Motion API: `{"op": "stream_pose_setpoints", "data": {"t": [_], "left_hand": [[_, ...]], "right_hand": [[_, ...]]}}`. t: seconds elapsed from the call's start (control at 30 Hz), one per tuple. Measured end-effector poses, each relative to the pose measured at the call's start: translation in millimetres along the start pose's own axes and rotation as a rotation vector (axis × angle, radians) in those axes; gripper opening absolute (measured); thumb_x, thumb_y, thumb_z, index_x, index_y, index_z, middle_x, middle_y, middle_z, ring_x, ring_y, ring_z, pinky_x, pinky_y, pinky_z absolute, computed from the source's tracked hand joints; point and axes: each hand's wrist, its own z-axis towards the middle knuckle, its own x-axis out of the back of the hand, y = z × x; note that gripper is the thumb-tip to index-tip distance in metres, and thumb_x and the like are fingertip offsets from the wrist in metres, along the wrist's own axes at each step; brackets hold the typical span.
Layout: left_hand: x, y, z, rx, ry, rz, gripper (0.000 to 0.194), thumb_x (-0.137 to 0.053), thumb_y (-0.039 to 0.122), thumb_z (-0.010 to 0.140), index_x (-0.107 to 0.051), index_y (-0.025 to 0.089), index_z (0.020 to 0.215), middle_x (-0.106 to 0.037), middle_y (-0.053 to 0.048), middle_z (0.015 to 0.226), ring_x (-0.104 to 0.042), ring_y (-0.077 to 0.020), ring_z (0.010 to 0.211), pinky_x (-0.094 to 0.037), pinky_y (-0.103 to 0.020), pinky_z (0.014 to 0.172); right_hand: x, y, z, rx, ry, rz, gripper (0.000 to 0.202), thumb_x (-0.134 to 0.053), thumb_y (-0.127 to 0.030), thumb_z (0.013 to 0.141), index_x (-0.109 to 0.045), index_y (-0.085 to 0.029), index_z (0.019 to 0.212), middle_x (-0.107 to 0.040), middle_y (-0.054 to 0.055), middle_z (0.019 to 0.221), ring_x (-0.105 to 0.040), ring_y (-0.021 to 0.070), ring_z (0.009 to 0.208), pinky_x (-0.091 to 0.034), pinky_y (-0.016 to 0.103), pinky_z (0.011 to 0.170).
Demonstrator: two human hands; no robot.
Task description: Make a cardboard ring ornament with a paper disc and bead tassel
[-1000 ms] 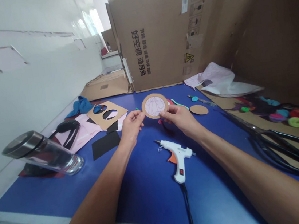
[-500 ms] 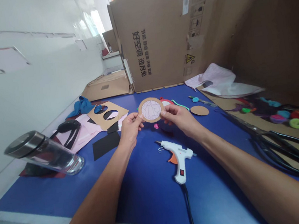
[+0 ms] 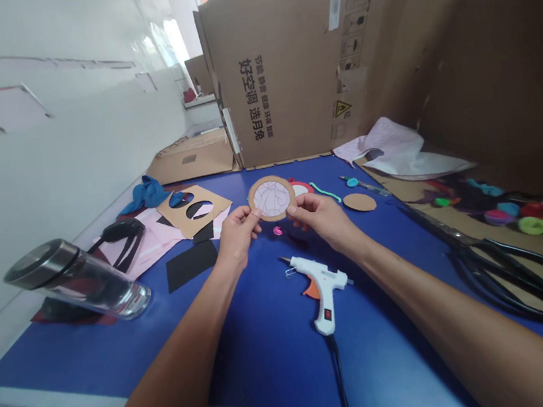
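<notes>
A round cardboard ring with patterned pale cloth inside (image 3: 271,199) is held up over the blue table (image 3: 266,357). My left hand (image 3: 240,236) pinches its lower left edge, and my right hand (image 3: 320,216) pinches its lower right edge. Behind the right fingers lies a red-rimmed round piece (image 3: 303,188), partly hidden. A small pink item (image 3: 278,230) is just below the ring. Nearer to me, between my forearms, rests a white glue gun (image 3: 323,290) with an orange trigger. A plain cardboard disc (image 3: 360,202) lies right of my right hand.
At the left stand or lie a glass bottle (image 3: 112,288), black paper (image 3: 191,265) and cardboard with cut holes (image 3: 195,208). Large black scissors (image 3: 520,271) and colourful bits are at the right. A big cardboard box (image 3: 295,80) rises behind, near crumpled white cloth (image 3: 399,150).
The view has shifted slightly. The ring and my right hand have moved a little to the left; both hands keep their hold.
</notes>
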Motion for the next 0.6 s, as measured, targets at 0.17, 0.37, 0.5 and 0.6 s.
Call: {"op": "stream_pose_setpoints", "data": {"t": [0.17, 0.37, 0.5, 0.6], "left_hand": [[8.2, 8.9, 5.2, -0.019, 0.057, -0.064, 0.033, -0.09, 0.044, 0.077, -0.068, 0.02, 0.079, -0.06, 0.004, 0.06, -0.052, -0.009, 0.054, -0.037, -0.02, 0.052], [13.1, 13.4, 7.9, -0.018, 0.105, -0.081, 0.032, -0.09, 0.042, 0.076, -0.069, 0.02, 0.081, -0.061, 0.003, 0.062, -0.055, -0.009, 0.055, -0.038, -0.02, 0.051], [12.7, 14.4, 6.9, -0.016, 0.098, -0.073, 0.03, -0.091, 0.041, 0.075, -0.07, 0.02, 0.082, -0.063, 0.003, 0.065, -0.055, -0.0097, 0.055, -0.038, -0.02, 0.049], [10.3, 13.9, 5.2, -0.01, 0.083, -0.071, 0.029, -0.09, 0.041, 0.076, -0.07, 0.02, 0.081, -0.062, 0.003, 0.064, -0.055, -0.0099, 0.054, -0.038, -0.021, 0.049]], "right_hand": [[-1.4, -0.3, -1.5, -0.036, -0.021, -0.003, 0.035, -0.087, -0.052, 0.074, -0.072, -0.023, 0.085, -0.072, 0.001, 0.077, -0.062, 0.0165, 0.068, -0.049, 0.029, 0.062], [2.3, 1.7, -0.3, -0.053, -0.009, -0.005, 0.038, -0.088, -0.054, 0.073, -0.072, -0.022, 0.085, -0.072, 0.001, 0.077, -0.063, 0.0162, 0.067, -0.049, 0.029, 0.062], [5.5, 0.8, 0.2, -0.016, 0.026, -0.02, 0.042, -0.085, -0.061, 0.079, -0.073, -0.022, 0.089, -0.074, 0.003, 0.082, -0.065, 0.0173, 0.07, -0.049, 0.029, 0.063], [7.1, -3.6, -0.6, 0.019, 0.073, -0.009, 0.046, -0.079, -0.068, 0.085, -0.074, -0.023, 0.096, -0.076, 0.004, 0.09, -0.066, 0.0179, 0.074, -0.05, 0.029, 0.064]]}}
